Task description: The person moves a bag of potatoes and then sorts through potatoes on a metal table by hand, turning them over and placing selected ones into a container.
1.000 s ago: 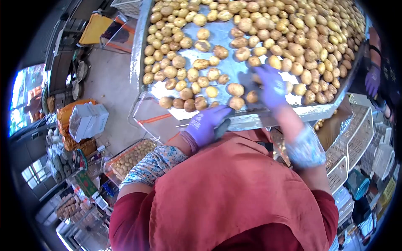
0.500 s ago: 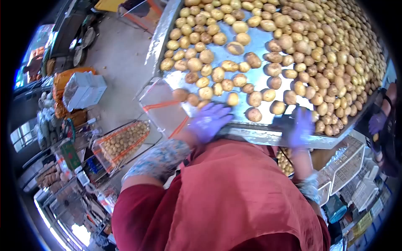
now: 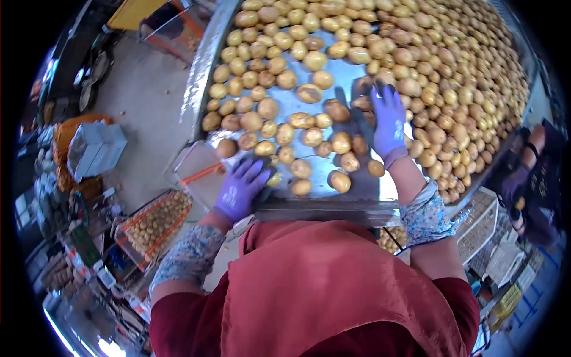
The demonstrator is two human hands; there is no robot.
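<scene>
Yellow-brown potatoes cover a shiny metal sorting table (image 3: 333, 206). They are piled thickly in a heap (image 3: 470, 77) on the right and scattered more thinly on the left. My right hand (image 3: 390, 122), in a purple glove with dark fingertips, reaches over the table at the left edge of the heap. Its fingers point away from me and touch or nearly touch potatoes there. At the table's front left corner rests my left hand (image 3: 241, 187), gloved alike, fingers spread, beside a few loose potatoes (image 3: 264, 148). Neither hand holds anything that I can see.
A clear chute with orange strips (image 3: 199, 174) hangs at the table's left corner. Below it stands a bag of potatoes (image 3: 157, 223). White crates (image 3: 479, 223) sit at right, near another person's gloved hand (image 3: 514, 181). A white box (image 3: 98, 152) lies farther left.
My right hand has moved from the front rim forward onto the table, beside the heap. My left hand has shifted left and slightly nearer me. Some front potatoes lie differently.
</scene>
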